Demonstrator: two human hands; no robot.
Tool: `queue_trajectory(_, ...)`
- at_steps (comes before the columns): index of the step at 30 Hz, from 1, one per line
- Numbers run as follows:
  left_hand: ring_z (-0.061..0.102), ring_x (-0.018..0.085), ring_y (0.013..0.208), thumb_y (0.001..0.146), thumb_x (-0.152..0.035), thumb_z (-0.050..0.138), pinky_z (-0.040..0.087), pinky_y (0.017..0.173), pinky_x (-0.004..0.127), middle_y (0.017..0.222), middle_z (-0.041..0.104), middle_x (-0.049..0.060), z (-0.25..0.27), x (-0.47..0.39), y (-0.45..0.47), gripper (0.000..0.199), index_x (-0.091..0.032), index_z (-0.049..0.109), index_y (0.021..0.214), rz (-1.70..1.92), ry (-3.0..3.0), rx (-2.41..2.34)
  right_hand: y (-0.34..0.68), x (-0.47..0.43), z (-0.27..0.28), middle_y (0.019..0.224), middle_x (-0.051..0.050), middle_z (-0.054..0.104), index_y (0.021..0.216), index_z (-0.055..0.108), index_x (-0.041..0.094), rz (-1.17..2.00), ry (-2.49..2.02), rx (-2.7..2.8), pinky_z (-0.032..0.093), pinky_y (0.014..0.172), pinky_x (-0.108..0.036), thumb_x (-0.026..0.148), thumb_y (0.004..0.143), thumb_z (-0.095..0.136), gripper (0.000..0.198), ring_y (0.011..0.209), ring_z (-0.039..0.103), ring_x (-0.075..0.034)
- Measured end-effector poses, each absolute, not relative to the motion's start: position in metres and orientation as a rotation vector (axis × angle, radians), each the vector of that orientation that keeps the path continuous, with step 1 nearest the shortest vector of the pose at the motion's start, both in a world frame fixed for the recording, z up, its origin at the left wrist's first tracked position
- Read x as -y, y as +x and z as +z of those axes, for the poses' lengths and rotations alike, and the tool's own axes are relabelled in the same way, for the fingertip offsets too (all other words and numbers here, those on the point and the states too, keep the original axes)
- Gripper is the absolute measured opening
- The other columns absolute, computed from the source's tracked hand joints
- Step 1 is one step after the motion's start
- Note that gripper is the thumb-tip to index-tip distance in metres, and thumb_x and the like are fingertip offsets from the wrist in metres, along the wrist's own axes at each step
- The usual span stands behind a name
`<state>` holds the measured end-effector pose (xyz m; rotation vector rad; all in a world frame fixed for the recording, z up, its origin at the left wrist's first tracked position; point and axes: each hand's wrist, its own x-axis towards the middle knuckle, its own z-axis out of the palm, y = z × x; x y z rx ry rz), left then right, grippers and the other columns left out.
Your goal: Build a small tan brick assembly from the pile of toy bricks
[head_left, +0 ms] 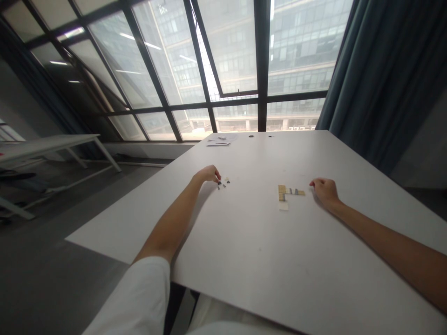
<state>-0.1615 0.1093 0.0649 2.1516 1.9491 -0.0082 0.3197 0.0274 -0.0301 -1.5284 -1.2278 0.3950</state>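
My left hand [208,174] reaches over the white table with its fingers pinched down at a small dark piece [219,183]. Close beside it lie several other tiny pieces, dark and pale, among them a dark one [228,181]. To the right, a flat L-shaped arrangement of small tan and grey pieces [282,190] lies on the table, with a pale square piece [283,205] at its lower end. My right hand [325,192] rests on the table just right of this arrangement, apart from it. Its fingers are curled closed, and their inside is hidden.
The white table [244,242] stretches toward large windows. Papers [219,141] and a dark round spot [251,136] are at its far edge. Another table [52,145] stands at the left. A dark curtain [380,79] hangs at the right.
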Motion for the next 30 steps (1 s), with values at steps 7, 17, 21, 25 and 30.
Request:
queue_trajectory(7,0.062,0.016,0.067,0.053,-0.032,0.084,0.044,0.061,0.022,0.074,0.075,0.003,0.062,-0.106,-0.161,0.027,-0.018,0.080,0.076,-0.057,2.145,-1.938,0.318,-0.026,-0.029,0.045,-0.002,0.052,0.058,0.067,0.014,0.409,-1.527,1.223,0.031,0.049,-0.028,0.032,0.064,0.047,0.027,0.049,0.044,-0.015)
queue_trajectory(17,0.056,0.013,0.067,0.071,-0.041,0.070,0.038,0.061,0.023,0.077,0.068,0.002,0.071,-0.094,-0.134,0.031,-0.019,0.079,0.091,0.310,2.491,-1.744,0.319,-0.030,-0.032,0.046,-0.002,0.051,0.057,0.066,0.015,0.416,-1.507,1.212,0.032,0.050,-0.028,0.032,0.063,0.046,0.027,0.051,0.046,-0.015)
queue_trajectory(21,0.050,0.012,0.062,0.078,-0.041,0.066,0.035,0.060,0.023,0.070,0.061,-0.001,0.063,-0.074,-0.091,0.029,-0.020,0.077,0.094,0.554,2.650,-1.534,0.317,-0.030,-0.032,0.046,-0.001,0.050,0.057,0.065,0.016,0.434,-1.507,1.185,0.032,0.050,-0.028,0.032,0.063,0.047,0.025,0.051,0.046,-0.015)
queue_trajectory(25,0.053,0.012,0.065,0.084,-0.039,0.063,0.036,0.062,0.023,0.075,0.063,0.000,0.041,-0.045,-0.042,0.024,-0.023,0.076,0.098,0.701,2.724,-1.377,0.314,-0.027,-0.029,0.044,0.000,0.047,0.058,0.065,0.016,0.417,-1.481,1.186,0.031,0.049,-0.028,0.032,0.064,0.047,0.025,0.049,0.043,-0.014)
queue_trajectory(30,0.059,0.012,0.070,0.091,-0.039,0.058,0.040,0.066,0.022,0.085,0.067,0.000,0.015,-0.009,-0.004,0.024,-0.026,0.074,0.104,0.660,2.822,-1.299,0.311,-0.023,-0.024,0.044,0.002,0.045,0.060,0.065,0.016,0.397,-1.436,1.187,0.029,0.048,-0.028,0.032,0.068,0.047,0.026,0.048,0.039,-0.014)
